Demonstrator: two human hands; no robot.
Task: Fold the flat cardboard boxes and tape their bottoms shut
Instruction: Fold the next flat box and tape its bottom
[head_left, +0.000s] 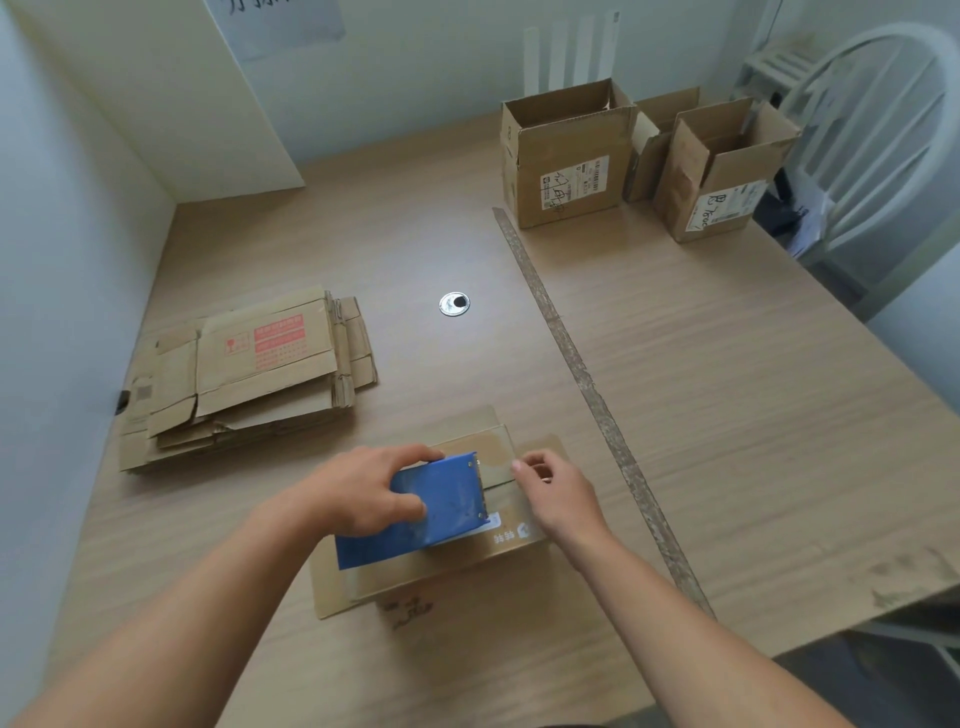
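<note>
A stack of flat boxes (244, 374) lay at the left of the table (727, 415). Nearest the person, a box (467, 571) bore the tape dispenser (447, 504) on top. Upright boxes (566, 156) stood at the far right, a chair (872, 130) behind them.

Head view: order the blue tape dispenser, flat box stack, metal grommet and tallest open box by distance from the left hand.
1. Blue tape dispenser, gripped in the left hand.
2. Flat box stack, left side.
3. Metal grommet, table centre.
4. Tallest open box, far right.
</note>
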